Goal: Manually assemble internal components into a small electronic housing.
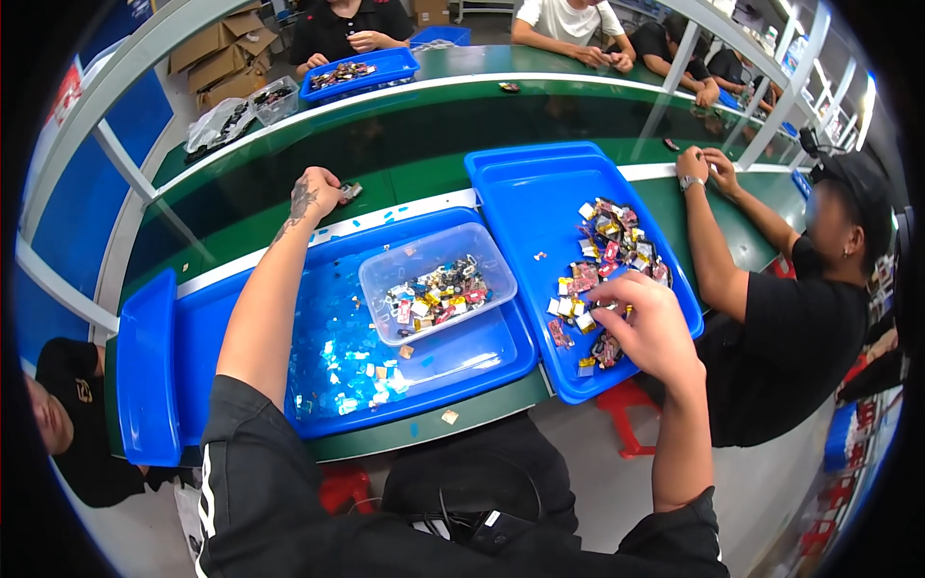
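Note:
My left hand point(318, 191) reaches out over the green conveyor belt, its fingers curled closed. At its fingertips is a small electronic part point(350, 191). Above the right-hand blue tray point(515, 202), my right hand point(650, 323) has its thumb and forefinger drawn together at a pile of small electronic parts point(617, 236). What sits between those fingers is too small to make out. A clear plastic box point(371, 279) holds mixed small parts, some white, yellow and red. It stands in a wider blue tray point(482, 380) strewn with bits of blue film.
A narrow blue tray point(149, 376) stands at the left. One co-worker point(800, 279) sits close on the right; several more work across the belt point(424, 144). White frame bars point(125, 159) cross the far side. A red stool point(631, 414) is below the right tray.

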